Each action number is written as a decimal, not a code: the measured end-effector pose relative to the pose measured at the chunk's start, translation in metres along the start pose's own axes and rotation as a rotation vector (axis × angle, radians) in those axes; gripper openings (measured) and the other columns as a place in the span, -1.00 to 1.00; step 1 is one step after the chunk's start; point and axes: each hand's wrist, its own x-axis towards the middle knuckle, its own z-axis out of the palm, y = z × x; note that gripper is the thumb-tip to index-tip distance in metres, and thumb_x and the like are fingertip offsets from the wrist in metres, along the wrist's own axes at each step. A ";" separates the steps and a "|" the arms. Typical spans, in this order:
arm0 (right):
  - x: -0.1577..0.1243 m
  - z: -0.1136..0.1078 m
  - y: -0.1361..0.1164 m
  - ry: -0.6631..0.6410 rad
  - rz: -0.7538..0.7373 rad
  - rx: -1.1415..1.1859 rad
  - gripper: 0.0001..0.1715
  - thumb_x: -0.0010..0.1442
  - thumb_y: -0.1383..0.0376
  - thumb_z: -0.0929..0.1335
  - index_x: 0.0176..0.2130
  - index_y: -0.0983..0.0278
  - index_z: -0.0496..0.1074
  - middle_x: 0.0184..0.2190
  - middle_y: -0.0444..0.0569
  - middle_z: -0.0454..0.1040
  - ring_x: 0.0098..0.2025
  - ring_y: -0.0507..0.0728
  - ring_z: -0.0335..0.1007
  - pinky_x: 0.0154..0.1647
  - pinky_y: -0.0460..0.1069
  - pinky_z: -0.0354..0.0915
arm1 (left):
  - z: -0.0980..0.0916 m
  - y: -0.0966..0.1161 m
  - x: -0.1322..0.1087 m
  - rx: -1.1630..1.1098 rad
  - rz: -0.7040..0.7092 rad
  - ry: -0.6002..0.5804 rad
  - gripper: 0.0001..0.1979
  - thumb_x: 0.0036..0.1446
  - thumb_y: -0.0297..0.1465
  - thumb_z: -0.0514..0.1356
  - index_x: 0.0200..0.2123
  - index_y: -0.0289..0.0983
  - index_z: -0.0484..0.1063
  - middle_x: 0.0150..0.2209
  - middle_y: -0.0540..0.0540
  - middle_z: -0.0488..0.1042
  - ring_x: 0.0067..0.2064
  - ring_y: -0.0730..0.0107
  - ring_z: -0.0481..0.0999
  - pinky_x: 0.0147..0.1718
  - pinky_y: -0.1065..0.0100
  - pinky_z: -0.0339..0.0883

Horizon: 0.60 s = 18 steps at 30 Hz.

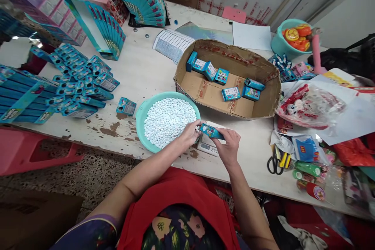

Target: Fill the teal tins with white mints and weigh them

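Observation:
My right hand (227, 142) grips a small blue candy box (209, 130) near its right end, tilted above the table. My left hand (190, 133) is at the box's other end, its fingers pinched around a few small white candies. Below and left of the hands, a mint-green basin (139, 125) is filled with many of the same white candies. Partly hidden under the box and right hand lies a white digital scale (208, 147). One more blue box (125, 106) lies on the table left of the basin.
An open cardboard carton (216, 97) behind the scale holds several blue boxes. Many blue boxes (82, 86) are piled at the left. Scissors (275, 162), plastic bags (312, 107) and a teal bucket (279, 43) of orange toys are on the right. The table's front edge runs near my body.

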 end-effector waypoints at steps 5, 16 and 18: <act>-0.012 0.009 0.020 0.093 0.377 0.250 -0.55 -0.06 0.10 0.49 -0.16 0.20 0.46 -0.24 -0.06 0.47 -0.19 0.13 0.32 -0.15 0.04 0.22 | -0.013 0.021 -0.009 0.068 -0.039 -0.130 -0.85 -0.13 -0.54 0.26 -0.37 -0.41 0.46 -0.49 -0.04 0.38 -0.57 0.66 0.26 -0.66 0.59 0.04; -0.054 0.035 0.076 -0.024 0.706 0.545 -0.32 -0.14 0.10 0.50 -0.04 0.25 0.34 -0.05 0.04 0.41 -0.05 0.18 0.35 0.01 0.14 0.29 | -0.078 0.075 -0.015 0.131 0.009 0.075 -0.82 0.15 -0.38 0.13 -0.45 -0.36 0.33 -0.54 -0.02 0.31 -0.61 0.57 0.31 -0.70 0.55 0.14; -0.044 0.021 0.073 -0.002 0.629 0.483 -0.22 -0.12 0.11 0.51 0.06 0.22 0.28 0.06 0.06 0.34 0.04 0.20 0.30 0.05 0.14 0.27 | -0.082 0.076 -0.017 0.124 -0.014 0.052 -0.82 0.16 -0.36 0.12 -0.42 -0.37 0.35 -0.55 0.00 0.28 -0.63 0.58 0.28 -0.73 0.56 0.09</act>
